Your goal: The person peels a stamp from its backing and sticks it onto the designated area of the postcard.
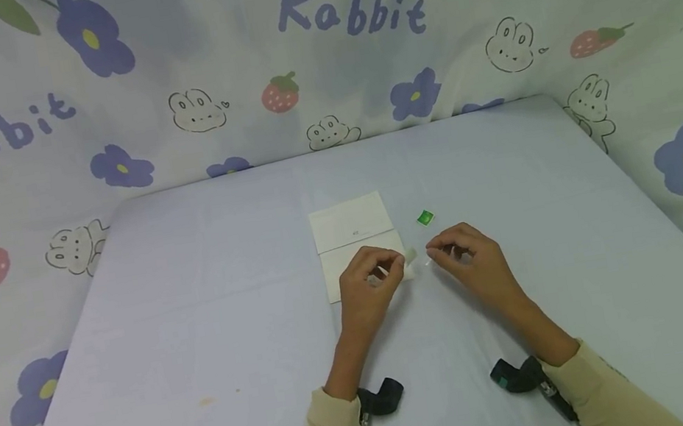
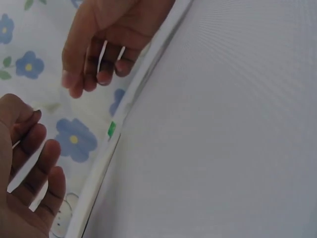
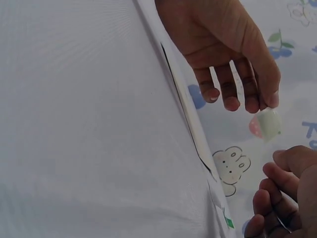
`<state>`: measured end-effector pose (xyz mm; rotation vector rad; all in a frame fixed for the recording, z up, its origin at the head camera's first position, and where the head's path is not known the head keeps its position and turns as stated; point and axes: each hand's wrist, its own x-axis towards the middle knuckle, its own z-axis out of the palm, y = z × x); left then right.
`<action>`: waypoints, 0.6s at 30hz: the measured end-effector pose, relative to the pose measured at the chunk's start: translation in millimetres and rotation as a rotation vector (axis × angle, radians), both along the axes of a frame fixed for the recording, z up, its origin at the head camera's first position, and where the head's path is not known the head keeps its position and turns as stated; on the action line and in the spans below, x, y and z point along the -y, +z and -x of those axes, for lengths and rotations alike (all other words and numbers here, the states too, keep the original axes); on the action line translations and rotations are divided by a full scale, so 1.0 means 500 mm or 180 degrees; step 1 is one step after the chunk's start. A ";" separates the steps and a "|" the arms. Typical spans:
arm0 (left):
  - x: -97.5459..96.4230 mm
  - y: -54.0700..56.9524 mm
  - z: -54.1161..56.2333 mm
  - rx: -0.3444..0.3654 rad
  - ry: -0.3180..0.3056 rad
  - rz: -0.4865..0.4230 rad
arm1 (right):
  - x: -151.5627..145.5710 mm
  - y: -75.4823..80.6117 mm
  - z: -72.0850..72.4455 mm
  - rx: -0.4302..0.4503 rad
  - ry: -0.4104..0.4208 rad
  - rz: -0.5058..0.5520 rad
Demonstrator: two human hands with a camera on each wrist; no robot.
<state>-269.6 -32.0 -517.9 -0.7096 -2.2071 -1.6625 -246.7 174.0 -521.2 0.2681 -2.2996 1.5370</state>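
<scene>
Evidently, from where I sit at the feed, fine fingertip work is in hand just off the near right corner of the paper (image 1: 350, 225). My left hand (image 1: 362, 300), above the paper's near half, pinches a pale scrap (image 1: 411, 255) between thumb and forefinger, so that it sticks out past the paper's right edge; I take it that holding it by one end leaves the rest free for the other hand. My right hand (image 1: 483, 266), off to the right of the paper, has thumb and forefinger drawn together on what looks like a clear sliver (image 1: 428, 262), too faint for me to make out fully. The two hands are apart, tips facing across a small gap. Beyond them, right of the paper's far half, a green piece (image 1: 426, 217) lies untouched on the table (image 1: 222, 262), perhaps set there to be within reach. Both forearms slant inward from the side nearest me toward the paper, wrists bent, the spare fingers loosely curved behind each pinch, which I judge keeps them from crowding it. Whether either hand rests on anything below, I cannot tell.
</scene>
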 end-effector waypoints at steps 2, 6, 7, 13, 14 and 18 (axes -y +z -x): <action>0.001 -0.001 0.001 -0.0080 -0.0010 0.0063 | 0.008 0.020 -0.009 0.0068 0.0085 0.0075; 0.000 -0.002 0.000 -0.0365 -0.0002 0.0338 | 0.022 0.060 -0.025 0.0178 0.0209 0.0087; 0.000 -0.002 0.000 -0.0434 0.0003 0.0411 | 0.025 0.069 -0.029 0.0212 0.0222 0.0061; -0.001 0.003 -0.002 -0.0598 0.0001 0.0591 | 0.032 0.084 -0.033 0.0453 0.0225 -0.0011; -0.001 0.005 -0.003 -0.0601 0.0000 0.0613 | 0.032 0.084 -0.034 0.0495 0.0235 0.0000; -0.001 0.003 -0.002 -0.0653 0.0001 0.0707 | 0.027 0.061 -0.023 0.0613 0.0319 0.0097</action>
